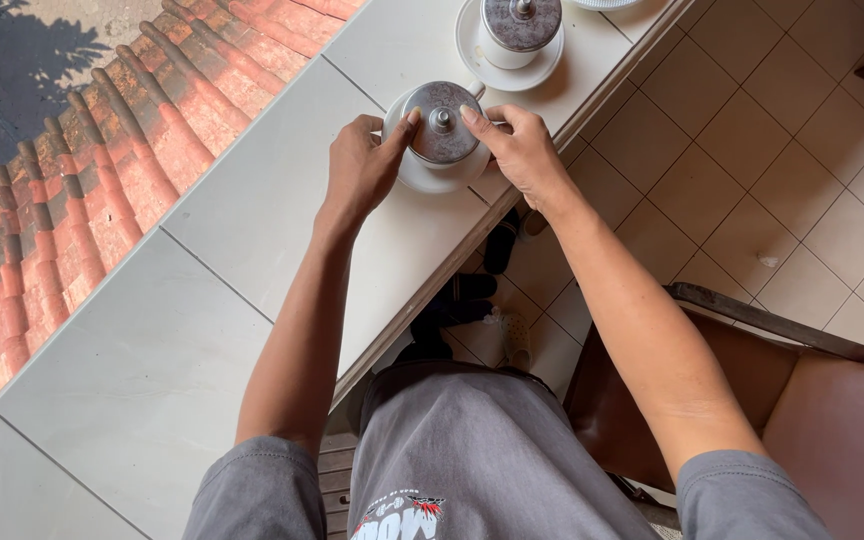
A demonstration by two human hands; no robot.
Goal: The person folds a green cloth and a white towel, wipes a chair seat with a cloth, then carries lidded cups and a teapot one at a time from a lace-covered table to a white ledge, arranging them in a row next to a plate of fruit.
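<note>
**Two hands on one lidded cup at the ledge edge**

Both of your hands meet at a white cup [430, 172] that stands on a white saucer [407, 170] and carries a round metal lid [442, 122] with a small centre knob. Your left hand [360, 168] curls around the cup's left side, thumb pressed to the lid rim. Your right hand [520, 150] closes in from the right, forefinger tip on the lid's edge, remaining fingers folded against the cup's far side. Neither hand is spread flat; both are partly closed around the cup and lid.

Edges and clearance: the saucer sits close to the ledge's near-right edge, which runs diagonally past your right wrist. Beyond that edge the drop goes to a beige tiled floor [752, 150]. Open ledge surface lies to the left of your left forearm and toward you. A second lidded cup [518, 28] on its own saucer stands just beyond the first, apart from it.

Surface and room: the ledge [252, 210] is pale, smooth tile with thin grout lines. Left of it, terracotta roof tiles [82, 180] slope away outdoors. A brown wooden chair [832, 410] stands at your right. Dark footwear [452, 305] lies on the floor under the ledge.
</note>
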